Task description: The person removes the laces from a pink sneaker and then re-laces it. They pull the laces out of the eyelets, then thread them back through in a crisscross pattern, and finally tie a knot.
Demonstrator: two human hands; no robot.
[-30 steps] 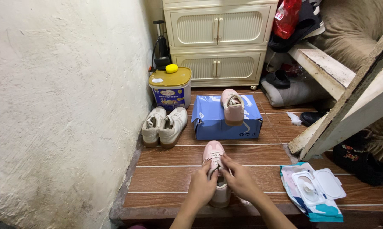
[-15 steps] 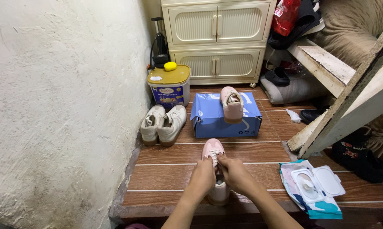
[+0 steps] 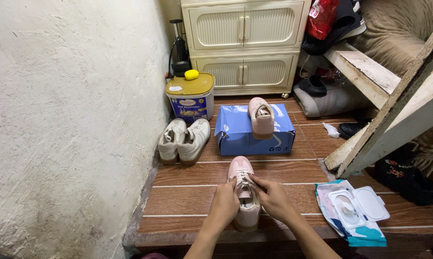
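Both hands on the laces of a pink shoe (image 3: 245, 194) on the floor (image 3: 187, 192).

The left hand (image 3: 226, 204) and right hand (image 3: 274, 199) reach forward, palms down, from either side of the shoe, their fingers (image 3: 260, 182) pinched together on its laces (image 3: 243, 178). A blue box (image 3: 235, 129) carrying a second pink shoe (image 3: 261, 116) lies beyond the fingers; a wipes pack (image 3: 353, 213) lies to their right.

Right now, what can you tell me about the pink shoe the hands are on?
The pink shoe is a low sneaker with a pale pink upper that looks like smooth leather, whitish laces and a light sole. It stands upright on the brown tiled floor, toe pointing away toward the blue shoebox. The left hand and right hand pinch its laces from each side.
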